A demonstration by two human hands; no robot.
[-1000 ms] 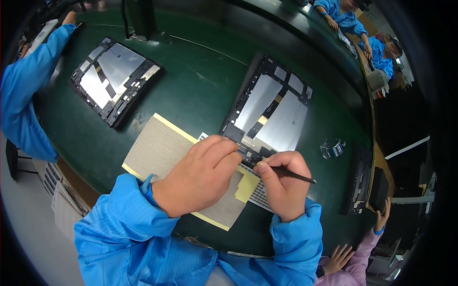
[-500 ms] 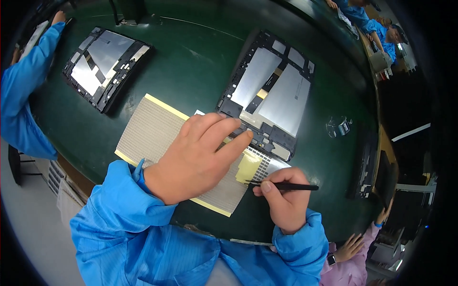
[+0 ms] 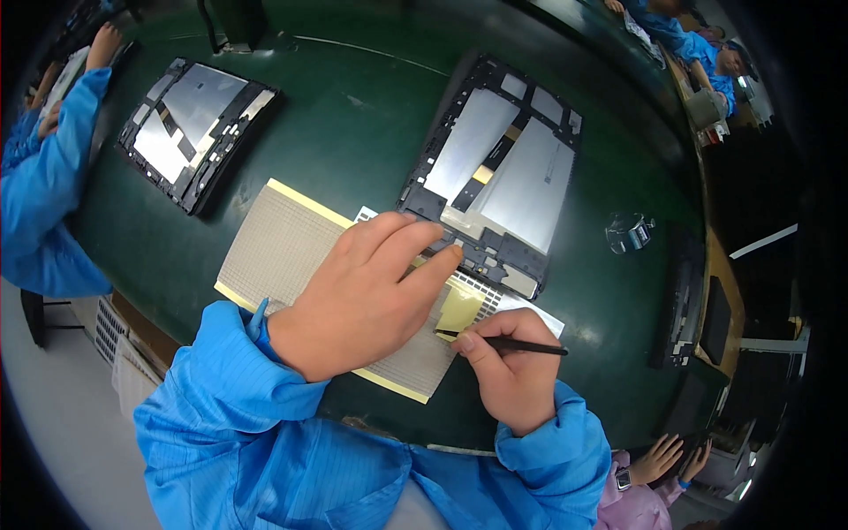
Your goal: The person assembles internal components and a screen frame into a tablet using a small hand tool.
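My left hand (image 3: 358,291) lies flat with fingers stretched, its fingertips at the near edge of an opened tablet (image 3: 530,190) with silver battery panels. Beneath the palm is a beige sheet (image 3: 278,243) with a fine grid and yellow borders. In my right hand (image 3: 517,380) black tweezers (image 3: 534,346) are pinched, their tips pointing left at a pale yellow film piece (image 3: 459,309). That film lies over the beige sheet and a white sheet (image 3: 541,318) with small dark rectangles. My left hand hides part of both sheets.
A second opened tablet (image 3: 194,124) lies at the far left. On the right are a small clear plastic piece (image 3: 629,234) and a dark panel (image 3: 678,291) by the table edge. Co-workers' arms show at left, upper right and lower right.
My right hand has moved slightly left with the tweezers, whose tips now sit further left at the yellow film. The left hand stays nearly still. Co-workers' hands have shifted.
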